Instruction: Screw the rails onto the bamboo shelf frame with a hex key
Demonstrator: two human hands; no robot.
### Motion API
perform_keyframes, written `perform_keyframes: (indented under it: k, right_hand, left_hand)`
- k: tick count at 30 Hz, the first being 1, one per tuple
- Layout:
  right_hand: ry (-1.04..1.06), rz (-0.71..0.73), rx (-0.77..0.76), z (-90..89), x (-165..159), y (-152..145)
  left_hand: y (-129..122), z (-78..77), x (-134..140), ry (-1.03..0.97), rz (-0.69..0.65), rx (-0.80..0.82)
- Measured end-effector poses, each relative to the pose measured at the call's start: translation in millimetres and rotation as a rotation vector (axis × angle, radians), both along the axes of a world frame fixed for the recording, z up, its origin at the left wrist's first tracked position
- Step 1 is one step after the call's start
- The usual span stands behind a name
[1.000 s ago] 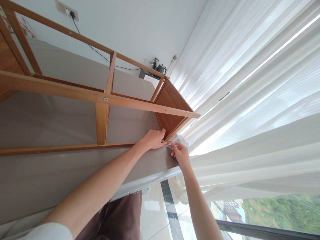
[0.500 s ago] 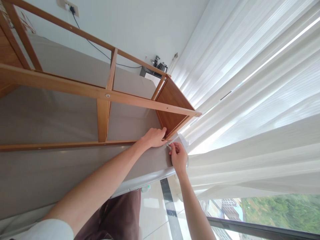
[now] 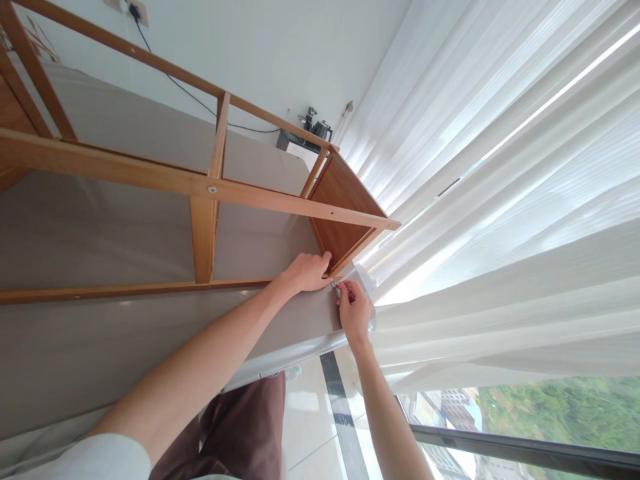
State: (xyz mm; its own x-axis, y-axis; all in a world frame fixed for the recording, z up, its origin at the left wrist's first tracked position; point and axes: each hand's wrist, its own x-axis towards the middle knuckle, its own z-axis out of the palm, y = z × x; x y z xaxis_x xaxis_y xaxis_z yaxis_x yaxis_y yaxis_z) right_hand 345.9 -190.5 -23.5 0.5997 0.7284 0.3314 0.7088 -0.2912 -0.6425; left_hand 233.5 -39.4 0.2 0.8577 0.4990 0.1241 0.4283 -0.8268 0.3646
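Observation:
A wooden shelf frame (image 3: 200, 181) lies on its side on a grey-covered surface, with a solid panel (image 3: 345, 200) at its right end. My left hand (image 3: 309, 272) is closed around the frame's near corner, its thumb and fingers on the near rail beside the panel. Just right of that corner, my right hand (image 3: 356, 310) pinches a small thin metal piece (image 3: 335, 284) between thumb and fingertips. This piece reaches the end of the near rail; its exact kind is too small to make out.
White curtains (image 3: 480, 200) hang close on the right, above a window (image 3: 500, 440). A transparent cover edge (image 3: 300, 353) runs along the surface's front. By the wall stand a dark kettle (image 3: 321, 129) and a black cord (image 3: 190, 100) leading to a socket (image 3: 140, 12).
The whole view has shifted slightly, moving the frame a little left. My left hand keeps its hold on the corner; my right hand has turned slightly, still pinching the metal piece.

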Motion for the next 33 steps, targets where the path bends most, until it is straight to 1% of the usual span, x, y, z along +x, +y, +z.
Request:
perform_keyframes:
  k: [5,9,15,21,24,27,33]
  right_hand:
    - [-0.062,0.027,-0.013,2.3,-2,2]
    - [-0.030,0.041,-0.022,5.1,-1,3]
    - [0.146,0.039,-0.025,8.4,11,5]
    - [0.381,0.082,-0.038,6.3,31,12]
    - [0.435,0.096,-0.027,4.8,35,11]
    - [0.421,0.093,-0.012,3.8,32,6]
    - [0.282,0.043,0.029,3.8,15,0]
  left_hand:
    - [0,1.4,0,0.003,0.008,-0.007]
    - [0,1.9,0,0.010,0.003,-0.016]
    - [0,2.8,0,0.012,-0.001,-0.023]
    - [1,1.2,0,0.010,0.004,-0.022]
    - [1,0.3,1,0.013,0.003,-0.020]
    - [1,-0.6,1,0.012,0.004,-0.017]
    - [1,-0.5,1,0.017,0.013,-0.013]
